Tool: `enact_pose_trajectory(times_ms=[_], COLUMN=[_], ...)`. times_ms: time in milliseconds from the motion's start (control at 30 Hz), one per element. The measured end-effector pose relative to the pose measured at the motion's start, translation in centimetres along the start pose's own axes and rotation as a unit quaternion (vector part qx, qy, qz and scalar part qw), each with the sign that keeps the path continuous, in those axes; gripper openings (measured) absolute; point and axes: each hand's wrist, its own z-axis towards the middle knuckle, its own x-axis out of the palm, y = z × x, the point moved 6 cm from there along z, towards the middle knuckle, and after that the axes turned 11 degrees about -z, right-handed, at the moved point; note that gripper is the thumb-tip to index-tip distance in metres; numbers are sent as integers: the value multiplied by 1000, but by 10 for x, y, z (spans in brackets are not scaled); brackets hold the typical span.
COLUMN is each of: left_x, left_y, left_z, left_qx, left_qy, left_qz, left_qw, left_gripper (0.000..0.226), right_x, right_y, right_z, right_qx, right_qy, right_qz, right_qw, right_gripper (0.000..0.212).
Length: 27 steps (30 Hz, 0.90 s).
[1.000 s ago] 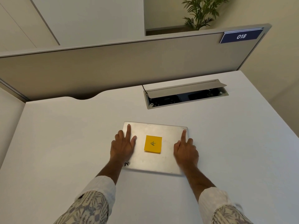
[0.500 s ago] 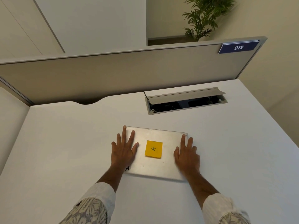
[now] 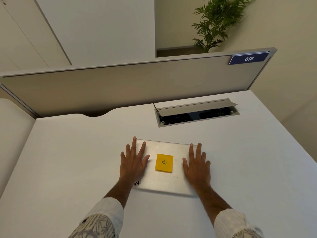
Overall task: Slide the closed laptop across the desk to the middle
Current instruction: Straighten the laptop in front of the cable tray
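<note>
Left hand [image 3: 133, 163] and right hand [image 3: 197, 166] lie flat, fingers spread, seemingly pressing the laptop [image 3: 164, 179].

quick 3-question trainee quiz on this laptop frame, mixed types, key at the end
1. True or false: both hands lie flat on the closed laptop.
2. What sits between the left hand and the right hand? A) pen B) yellow sticky note C) mouse
3. What number is on the blue tag on the divider panel?

Key: 1 true; 2 B; 3 018.
</note>
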Motion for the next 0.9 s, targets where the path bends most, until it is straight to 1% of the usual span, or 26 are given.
enact_pose_trajectory(times_ms=[67,167,333,567,900], left_x=[-1,0,6,13,15], left_y=[0,1,3,2,9], left_z=[-2,-4,-8,-6,0], left_qx=[-6,-18,-32,-63,-104], left_qy=[2,2,8,12,6], left_qz=[-1,11,26,-37,-134], left_qw=[1000,1000,999,997,985], left_gripper=[73,74,78,83,91], right_x=[-1,5,20,30,38], right_y=[1,1,2,2,2], right_z=[-1,-5,-11,-10,-9], right_qx=[1,7,35,87,111], right_qy=[2,13,39,58,37], right_qz=[-4,-4,21,67,114], right_qw=[1000,1000,998,992,987], right_gripper=[81,75,74,73,69])
